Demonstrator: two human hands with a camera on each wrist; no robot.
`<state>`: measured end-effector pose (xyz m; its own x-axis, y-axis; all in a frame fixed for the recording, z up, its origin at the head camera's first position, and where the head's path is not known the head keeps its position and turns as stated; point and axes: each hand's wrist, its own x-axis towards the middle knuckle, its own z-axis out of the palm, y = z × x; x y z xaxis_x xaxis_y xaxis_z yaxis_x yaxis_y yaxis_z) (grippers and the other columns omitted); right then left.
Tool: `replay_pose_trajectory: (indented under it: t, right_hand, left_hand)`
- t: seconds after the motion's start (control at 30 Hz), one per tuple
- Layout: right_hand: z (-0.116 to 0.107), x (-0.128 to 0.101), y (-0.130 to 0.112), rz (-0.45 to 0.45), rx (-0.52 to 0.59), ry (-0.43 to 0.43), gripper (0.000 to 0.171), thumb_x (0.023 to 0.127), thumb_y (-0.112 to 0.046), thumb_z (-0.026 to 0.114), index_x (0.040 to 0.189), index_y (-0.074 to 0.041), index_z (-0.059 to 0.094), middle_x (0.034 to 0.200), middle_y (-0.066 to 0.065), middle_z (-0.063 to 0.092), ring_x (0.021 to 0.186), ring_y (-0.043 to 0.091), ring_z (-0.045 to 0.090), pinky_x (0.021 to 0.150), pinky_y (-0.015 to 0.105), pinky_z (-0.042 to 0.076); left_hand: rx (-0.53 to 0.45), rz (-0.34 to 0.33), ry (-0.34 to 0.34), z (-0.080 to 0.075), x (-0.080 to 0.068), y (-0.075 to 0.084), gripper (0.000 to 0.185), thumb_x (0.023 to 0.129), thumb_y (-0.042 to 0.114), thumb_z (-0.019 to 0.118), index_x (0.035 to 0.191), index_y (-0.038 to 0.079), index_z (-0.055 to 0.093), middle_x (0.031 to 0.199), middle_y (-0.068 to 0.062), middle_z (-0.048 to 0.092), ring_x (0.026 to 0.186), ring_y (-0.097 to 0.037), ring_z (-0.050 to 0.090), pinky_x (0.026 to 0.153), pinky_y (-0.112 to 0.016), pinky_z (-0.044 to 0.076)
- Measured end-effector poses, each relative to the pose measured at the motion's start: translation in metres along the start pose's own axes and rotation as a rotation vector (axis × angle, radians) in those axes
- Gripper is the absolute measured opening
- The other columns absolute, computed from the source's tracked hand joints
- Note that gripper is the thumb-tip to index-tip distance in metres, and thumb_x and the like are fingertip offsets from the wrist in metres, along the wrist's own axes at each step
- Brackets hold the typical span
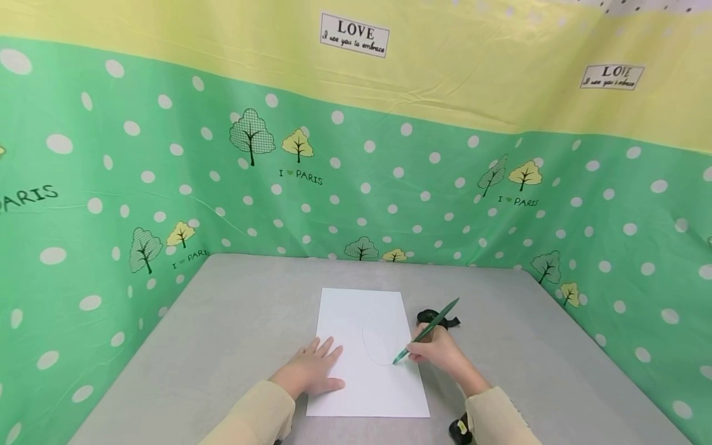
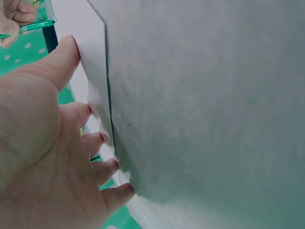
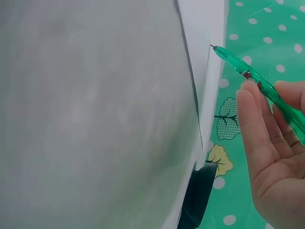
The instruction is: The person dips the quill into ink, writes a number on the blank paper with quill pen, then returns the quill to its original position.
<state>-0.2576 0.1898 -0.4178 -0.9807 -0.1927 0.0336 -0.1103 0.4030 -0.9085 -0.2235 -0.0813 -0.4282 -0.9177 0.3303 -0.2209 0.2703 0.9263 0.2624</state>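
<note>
A white sheet of paper (image 1: 356,395) lies on the grey table, with a thin curved line drawn on its upper right half. My right hand (image 1: 439,351) pinches a green pen (image 1: 434,324), whose tip meets the paper at the lower end of that curve. In the right wrist view the pen (image 3: 267,86) is see-through green, held between thumb and fingers. My left hand (image 1: 314,368) rests with spread fingers on the paper's left edge. The left wrist view shows that hand (image 2: 52,124) from the palm side, fingertips against the sheet (image 2: 93,52).
Just beyond my right hand lies a black object (image 1: 431,317) with a strap-like end, partly hidden. Another black item (image 1: 459,431) shows by the right sleeve. The grey table (image 1: 250,309) backs onto a green and yellow curtain (image 1: 311,204) printed with trees and dots.
</note>
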Motion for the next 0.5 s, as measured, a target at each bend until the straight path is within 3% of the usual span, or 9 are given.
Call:
replay_pose_trajectory:
  t: [0.5]
  right_hand:
    - [-0.0028,0.0024,0.0028,0.011,-0.019,0.027,0.012,0.078,0.002,0.066,0.077,0.002,0.054,0.068,0.01,0.063,0.064,0.023,0.065,0.059,0.033,0.056]
  left_hand:
    - [-0.013,0.002,-0.002,-0.0016,-0.0021,0.0007,0.072,0.084,0.051,0.057,0.141,0.011,0.038,0.147,-0.013,0.027,0.135,-0.037,0.017,0.106,-0.054,0.018]
